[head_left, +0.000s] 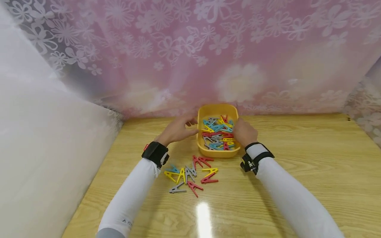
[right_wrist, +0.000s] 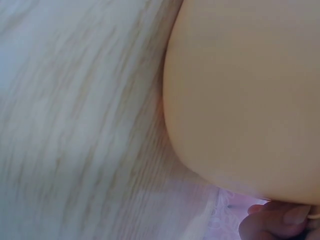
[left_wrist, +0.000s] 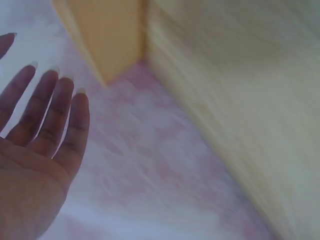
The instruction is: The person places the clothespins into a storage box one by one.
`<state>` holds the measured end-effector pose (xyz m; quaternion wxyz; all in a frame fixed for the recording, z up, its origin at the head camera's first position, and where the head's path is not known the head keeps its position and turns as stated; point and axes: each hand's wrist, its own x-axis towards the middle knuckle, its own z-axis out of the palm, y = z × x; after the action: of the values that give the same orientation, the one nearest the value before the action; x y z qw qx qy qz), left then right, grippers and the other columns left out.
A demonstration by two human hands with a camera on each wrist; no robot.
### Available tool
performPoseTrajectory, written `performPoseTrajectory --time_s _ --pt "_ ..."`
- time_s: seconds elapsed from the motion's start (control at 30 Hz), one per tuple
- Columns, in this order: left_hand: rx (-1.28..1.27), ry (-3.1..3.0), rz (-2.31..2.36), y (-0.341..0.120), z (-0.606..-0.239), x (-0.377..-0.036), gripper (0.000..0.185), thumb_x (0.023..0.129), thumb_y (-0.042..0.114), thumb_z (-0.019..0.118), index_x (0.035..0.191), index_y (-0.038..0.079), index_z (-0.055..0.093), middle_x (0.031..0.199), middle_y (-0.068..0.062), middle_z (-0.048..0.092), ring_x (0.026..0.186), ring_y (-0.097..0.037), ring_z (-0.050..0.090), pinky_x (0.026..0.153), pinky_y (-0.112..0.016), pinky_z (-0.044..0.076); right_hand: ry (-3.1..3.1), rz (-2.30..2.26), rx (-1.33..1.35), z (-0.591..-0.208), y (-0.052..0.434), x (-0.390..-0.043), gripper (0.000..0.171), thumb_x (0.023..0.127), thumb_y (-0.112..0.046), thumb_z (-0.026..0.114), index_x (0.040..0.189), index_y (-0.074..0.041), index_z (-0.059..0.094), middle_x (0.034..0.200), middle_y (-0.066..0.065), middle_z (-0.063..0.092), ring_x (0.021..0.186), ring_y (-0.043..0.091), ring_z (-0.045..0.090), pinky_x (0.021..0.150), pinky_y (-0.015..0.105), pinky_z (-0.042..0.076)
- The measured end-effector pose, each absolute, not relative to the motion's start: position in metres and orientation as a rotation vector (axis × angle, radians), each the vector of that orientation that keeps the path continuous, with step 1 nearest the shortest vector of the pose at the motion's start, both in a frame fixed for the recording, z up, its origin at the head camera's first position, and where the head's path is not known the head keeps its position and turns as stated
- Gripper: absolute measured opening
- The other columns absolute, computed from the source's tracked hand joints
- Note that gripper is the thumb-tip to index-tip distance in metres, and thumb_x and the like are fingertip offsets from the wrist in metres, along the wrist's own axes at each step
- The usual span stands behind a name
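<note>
A yellow plastic tub (head_left: pixel 218 152) stands on the wooden table, filled with several red, blue, yellow and grey clothes pegs (head_left: pixel 218 133). My left hand (head_left: pixel 178 129) hovers at the tub's left side with straight, spread fingers (left_wrist: pixel 47 107), holding nothing. In the left wrist view a corner of the tub (left_wrist: pixel 107 35) lies just beyond the fingertips. My right hand (head_left: pixel 244 133) is against the tub's right side. The right wrist view shows the tub wall (right_wrist: pixel 245 95) close up, with a curled fingertip (right_wrist: pixel 280 222) at its edge.
Several loose pegs (head_left: pixel 190 173) lie scattered on the table (head_left: pixel 297 172) in front of the tub, between my forearms. A pink flowered curtain (head_left: pixel 208 53) closes off the back, and a white sheet (head_left: pixel 35 138) hangs at the left.
</note>
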<state>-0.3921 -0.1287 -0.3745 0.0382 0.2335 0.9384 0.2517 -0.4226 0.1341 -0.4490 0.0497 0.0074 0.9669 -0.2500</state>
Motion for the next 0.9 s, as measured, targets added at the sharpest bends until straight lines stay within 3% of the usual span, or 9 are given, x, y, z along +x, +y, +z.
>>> performPoseTrajectory --time_s 0.13,0.27,0.6,0.9 --pt "0.672 2.905 0.692 -0.158 -0.386 -0.379 0.032 0.088 0.031 0.068 0.11 0.008 0.065 0.105 -0.006 0.062 0.098 -0.021 0.057 0.086 -0.036 0.044 2.946 -0.752 0.025 -0.448 0.135 -0.422 0.027 0.098 -0.016 0.043 0.114 0.005 0.049 0.095 0.022 0.061 0.084 0.036 0.063 0.069 0.054 0.051" --pt "0.621 2.854 0.644 -0.18 -0.397 -0.364 0.033 0.087 0.028 0.068 0.111 0.006 0.065 0.107 -0.006 0.062 0.101 -0.023 0.057 0.088 -0.037 0.044 2.951 -0.748 0.019 -0.447 0.135 -0.422 0.03 0.098 -0.017 0.043 0.116 0.006 0.048 0.097 0.024 0.061 0.087 0.038 0.062 0.073 0.056 0.05" --pt "0.626 2.593 0.615 -0.215 -0.411 -0.33 0.041 0.079 0.004 0.069 0.119 0.006 0.062 0.112 -0.009 0.059 0.104 -0.027 0.054 0.089 -0.04 0.043 2.925 -0.751 0.034 -0.444 0.135 -0.424 0.032 0.098 -0.016 0.042 0.12 0.007 0.047 0.1 0.024 0.06 0.087 0.038 0.062 0.072 0.055 0.05" --pt "0.695 2.636 0.487 -0.224 -0.415 -0.319 0.041 0.074 0.004 0.072 0.115 0.011 0.067 0.107 -0.006 0.056 0.097 -0.025 0.05 0.083 -0.038 0.041 2.927 -0.758 0.045 -0.444 0.131 -0.423 0.037 0.098 -0.017 0.041 0.126 0.007 0.045 0.105 0.026 0.059 0.092 0.04 0.061 0.077 0.058 0.048"
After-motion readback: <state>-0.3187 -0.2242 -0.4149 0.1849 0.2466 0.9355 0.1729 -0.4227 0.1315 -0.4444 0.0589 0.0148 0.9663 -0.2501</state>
